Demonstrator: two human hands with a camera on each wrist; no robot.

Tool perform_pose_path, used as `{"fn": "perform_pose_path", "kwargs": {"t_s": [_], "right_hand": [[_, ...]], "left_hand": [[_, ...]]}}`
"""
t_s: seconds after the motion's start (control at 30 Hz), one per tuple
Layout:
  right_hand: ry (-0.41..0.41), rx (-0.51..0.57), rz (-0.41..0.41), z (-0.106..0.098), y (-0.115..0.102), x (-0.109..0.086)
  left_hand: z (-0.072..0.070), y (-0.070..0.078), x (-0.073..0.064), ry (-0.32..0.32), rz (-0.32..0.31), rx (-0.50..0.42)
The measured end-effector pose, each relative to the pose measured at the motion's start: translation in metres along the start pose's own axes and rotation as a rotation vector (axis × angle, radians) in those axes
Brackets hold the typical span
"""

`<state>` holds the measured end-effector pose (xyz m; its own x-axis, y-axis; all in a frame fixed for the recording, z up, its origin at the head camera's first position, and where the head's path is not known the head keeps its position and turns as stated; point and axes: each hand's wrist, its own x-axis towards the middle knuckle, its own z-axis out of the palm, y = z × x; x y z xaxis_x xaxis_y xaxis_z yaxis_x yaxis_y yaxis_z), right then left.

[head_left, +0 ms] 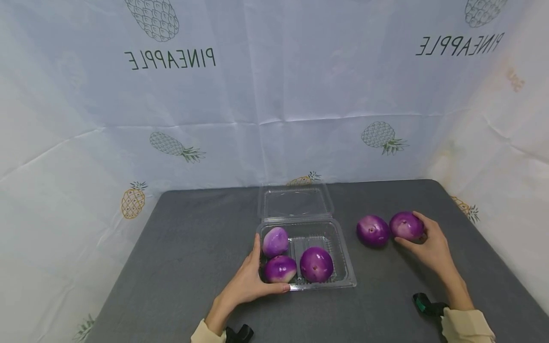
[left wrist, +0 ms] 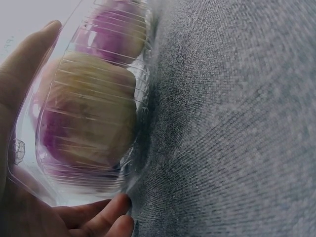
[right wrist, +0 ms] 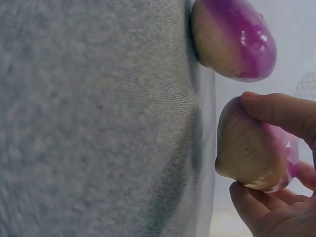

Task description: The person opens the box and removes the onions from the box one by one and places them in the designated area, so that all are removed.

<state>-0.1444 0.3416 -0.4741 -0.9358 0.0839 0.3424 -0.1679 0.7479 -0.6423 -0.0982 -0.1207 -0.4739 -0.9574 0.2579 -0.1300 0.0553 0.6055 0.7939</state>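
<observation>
Glossy, round, purple-and-cream, turnip-like vegetables appear in all views. Three are in the clear plastic box [head_left: 343, 257], whose hinged lid [head_left: 296, 202] lies open behind it. My left hand [head_left: 249, 281] grips the box by its front left corner. Its thumb [left wrist: 29, 54] runs along the front rim; its other fingers [left wrist: 111, 212] lie along the left side near the base. To the right of the box, my right hand [head_left: 433, 245] holds a turnip-like vegetable [right wrist: 252, 148] between thumb and fingers, raised off the cloth. Another turnip-like vegetable [head_left: 372, 231] sits immediately left of it.
A dark grey cloth [head_left: 201, 238] covers the table. Behind and at the sides hangs a white curtain [head_left: 291, 95] printed with pineapples. Each wrist wears a black strapped device [head_left: 429, 305].
</observation>
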Motion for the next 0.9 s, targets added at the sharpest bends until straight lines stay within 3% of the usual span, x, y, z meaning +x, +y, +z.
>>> {"fn": "perform_pose_path", "kwargs": {"t_s": [0.37, 0.9], "right_hand": [[-0.047, -0.043, 0.013, 0.0065, 0.0038, 0.0], [-0.05, -0.039, 0.013, 0.008, 0.0037, 0.0012]], "left_hand": [[0.0003, -0.001, -0.0002, -0.004, 0.005, 0.001], [-0.0001, -0.0008, -0.0002, 0.001, 0.018, 0.0]]}}
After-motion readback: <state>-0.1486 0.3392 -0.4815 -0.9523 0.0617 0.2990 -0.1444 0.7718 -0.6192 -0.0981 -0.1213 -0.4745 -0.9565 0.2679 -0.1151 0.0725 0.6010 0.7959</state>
